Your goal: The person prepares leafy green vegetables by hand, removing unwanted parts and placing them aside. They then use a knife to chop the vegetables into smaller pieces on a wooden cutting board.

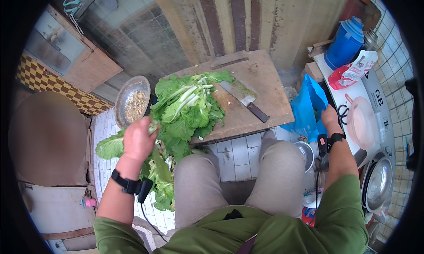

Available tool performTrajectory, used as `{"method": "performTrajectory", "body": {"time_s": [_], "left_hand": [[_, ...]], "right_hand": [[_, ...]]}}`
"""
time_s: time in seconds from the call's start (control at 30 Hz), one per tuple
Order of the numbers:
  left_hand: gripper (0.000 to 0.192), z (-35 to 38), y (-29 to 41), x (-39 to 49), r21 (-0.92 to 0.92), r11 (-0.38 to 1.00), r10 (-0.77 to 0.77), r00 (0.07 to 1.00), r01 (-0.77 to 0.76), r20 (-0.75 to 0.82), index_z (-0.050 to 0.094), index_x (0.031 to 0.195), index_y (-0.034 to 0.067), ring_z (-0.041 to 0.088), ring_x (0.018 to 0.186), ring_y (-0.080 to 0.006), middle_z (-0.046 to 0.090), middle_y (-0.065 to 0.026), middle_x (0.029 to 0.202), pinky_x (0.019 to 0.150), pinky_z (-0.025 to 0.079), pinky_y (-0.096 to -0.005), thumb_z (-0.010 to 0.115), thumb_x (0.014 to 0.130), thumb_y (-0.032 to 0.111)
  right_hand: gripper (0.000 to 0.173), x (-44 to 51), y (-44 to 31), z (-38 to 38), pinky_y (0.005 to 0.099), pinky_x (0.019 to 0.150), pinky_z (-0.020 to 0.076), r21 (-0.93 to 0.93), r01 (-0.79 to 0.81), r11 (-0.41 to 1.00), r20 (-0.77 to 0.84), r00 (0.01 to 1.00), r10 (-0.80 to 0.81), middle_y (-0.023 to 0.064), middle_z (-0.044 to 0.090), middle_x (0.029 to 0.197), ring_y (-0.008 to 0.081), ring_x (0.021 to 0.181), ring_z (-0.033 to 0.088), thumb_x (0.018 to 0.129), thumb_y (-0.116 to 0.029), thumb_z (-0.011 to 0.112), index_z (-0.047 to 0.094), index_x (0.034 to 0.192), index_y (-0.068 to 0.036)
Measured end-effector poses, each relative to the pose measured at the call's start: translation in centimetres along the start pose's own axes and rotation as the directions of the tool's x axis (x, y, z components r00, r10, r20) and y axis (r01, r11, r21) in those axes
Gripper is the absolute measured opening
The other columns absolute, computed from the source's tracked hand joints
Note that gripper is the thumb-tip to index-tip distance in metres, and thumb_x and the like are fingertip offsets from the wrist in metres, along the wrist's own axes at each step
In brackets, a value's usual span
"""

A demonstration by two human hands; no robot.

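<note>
My left hand point(139, 139) is closed around leafy greens, with one broad leaf point(111, 144) sticking out to the left. Beneath it, more loose leaves point(162, 184) lie by my left knee on the white tiles. A heap of green leaves with pale stalks point(188, 101) covers the left part of a wooden board point(238, 121). A cleaver point(243, 96) with a dark handle rests on the board, bits of green on its blade. On the right, my right hand point(329, 118) grips the edge of a blue bag point(303, 105); some green shows inside, and my fingertips are partly hidden.
A metal bowl point(121, 101) of chopped food stands left of the board. To the right, a ledge holds a blue thermos point(344, 43), a red-and-white packet point(352, 70), black-handled scissors point(343, 113) and a pink plastic basin point(362, 123). Metal basins point(379, 184) stand nearer me.
</note>
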State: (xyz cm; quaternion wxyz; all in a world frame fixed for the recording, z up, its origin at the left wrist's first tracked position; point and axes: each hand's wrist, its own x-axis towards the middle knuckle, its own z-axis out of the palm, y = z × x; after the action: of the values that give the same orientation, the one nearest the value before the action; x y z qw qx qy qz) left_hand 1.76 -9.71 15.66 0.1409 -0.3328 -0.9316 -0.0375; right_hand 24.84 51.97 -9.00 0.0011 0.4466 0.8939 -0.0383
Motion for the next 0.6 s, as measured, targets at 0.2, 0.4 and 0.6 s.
{"method": "performTrajectory", "body": {"time_s": [0.2,0.4,0.6], "left_hand": [[0.047,7.9,3.4,8.8,0.026,0.998,0.044,0.962,-0.053,0.270,0.063,0.088,0.003,0.066,0.080,-0.0344,0.068,-0.0163,0.082,0.074,0.053,-0.0430,0.083,0.068,0.039],[0.097,16.9,1.3,13.9,-0.070,0.987,-0.103,0.900,0.145,0.423,0.051,0.127,0.001,0.059,0.110,-0.0330,0.063,-0.0191,0.114,0.096,0.048,-0.0400,0.091,0.052,0.048],[0.134,17.5,-3.4,17.0,-0.576,0.692,-0.014,0.806,0.434,0.592,0.029,0.150,0.004,0.042,0.133,-0.0381,0.039,-0.0208,0.147,0.110,0.036,-0.0429,0.094,0.043,0.050]], "right_hand": [[0.033,-2.9,-14.5,-7.0,0.0368,0.073,0.0555,0.733,0.004,0.680,0.265,0.920,-0.290,0.0203,0.069,0.097,0.0278,0.078,0.070,0.086,-0.022,0.062,0.066,0.110,0.001],[0.048,-12.4,-32.8,-7.0,0.0356,0.083,0.0532,0.825,0.093,0.557,0.368,0.661,-0.655,0.0171,0.068,0.103,0.0259,0.093,0.068,0.086,-0.025,0.067,0.057,0.126,-0.002],[0.075,-15.1,-41.0,-4.6,0.0402,0.101,0.0443,0.631,0.231,0.740,0.370,0.749,-0.550,0.0256,0.054,0.132,0.0356,0.119,0.056,0.088,-0.047,0.063,0.043,0.138,0.005]]}}
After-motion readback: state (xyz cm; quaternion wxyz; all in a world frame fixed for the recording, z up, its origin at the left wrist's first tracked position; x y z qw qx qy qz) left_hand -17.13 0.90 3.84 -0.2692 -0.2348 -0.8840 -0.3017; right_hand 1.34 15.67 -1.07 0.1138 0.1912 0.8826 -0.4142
